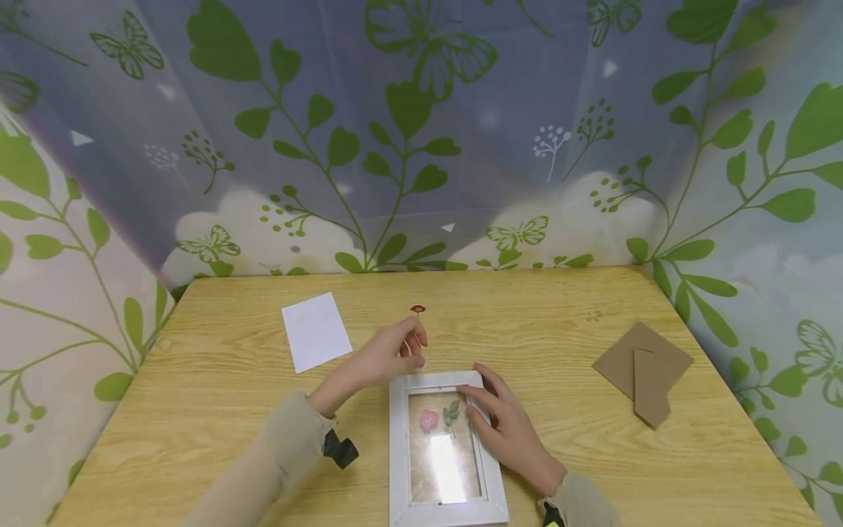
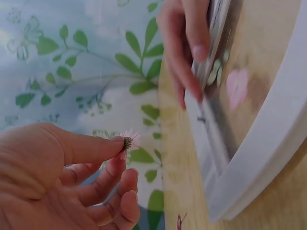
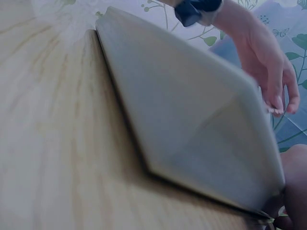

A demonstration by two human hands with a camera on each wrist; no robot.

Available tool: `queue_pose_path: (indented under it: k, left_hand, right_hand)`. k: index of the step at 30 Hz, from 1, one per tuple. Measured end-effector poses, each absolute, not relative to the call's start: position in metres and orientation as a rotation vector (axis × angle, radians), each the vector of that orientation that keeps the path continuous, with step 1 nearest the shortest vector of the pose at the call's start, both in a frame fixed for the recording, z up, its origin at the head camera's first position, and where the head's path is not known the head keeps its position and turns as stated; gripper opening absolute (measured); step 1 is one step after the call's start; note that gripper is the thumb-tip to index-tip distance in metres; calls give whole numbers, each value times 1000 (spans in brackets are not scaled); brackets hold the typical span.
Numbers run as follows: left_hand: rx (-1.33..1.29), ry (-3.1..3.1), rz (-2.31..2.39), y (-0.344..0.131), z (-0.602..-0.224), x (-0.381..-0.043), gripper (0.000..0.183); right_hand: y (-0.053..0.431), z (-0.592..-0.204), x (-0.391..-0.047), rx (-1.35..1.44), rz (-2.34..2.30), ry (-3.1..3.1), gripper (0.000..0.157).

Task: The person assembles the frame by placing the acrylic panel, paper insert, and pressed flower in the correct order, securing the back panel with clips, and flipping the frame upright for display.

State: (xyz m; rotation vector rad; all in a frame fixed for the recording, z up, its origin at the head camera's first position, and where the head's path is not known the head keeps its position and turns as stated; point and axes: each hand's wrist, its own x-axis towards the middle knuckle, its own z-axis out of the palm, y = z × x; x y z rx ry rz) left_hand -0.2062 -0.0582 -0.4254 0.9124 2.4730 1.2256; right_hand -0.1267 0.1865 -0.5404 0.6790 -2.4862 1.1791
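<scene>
My left hand (image 1: 391, 355) pinches a small pale pink flower (image 2: 128, 143) by its head between thumb and forefinger, just beyond the frame's far edge. A white picture frame (image 1: 398, 446) lies on the table in front of me. Inside its opening are a pink pressed flower (image 1: 429, 419) and a green leaf sprig (image 1: 451, 411), with a bright reflection below them. At the far right corner my right hand (image 1: 510, 432) holds the frame, its fingers bent over the rim. A dark red flower (image 1: 418, 309) lies just past my left fingers.
On the left is a white paper sheet (image 1: 316, 333). A brown backing board (image 1: 619, 359) with a stand flap lies at the right, and tiny bits (image 1: 595, 316) are scattered near it. The wooden table (image 1: 553, 337) ends at a printed curtain (image 1: 487, 146).
</scene>
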Motion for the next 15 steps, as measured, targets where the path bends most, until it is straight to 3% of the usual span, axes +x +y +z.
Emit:
queue_pose_path:
  k: [15]
  left_hand:
    - [1051,2468,1046,-49,-453,-135,18]
  right_hand:
    - [187,-543,-128,677,1161,-2455,34]
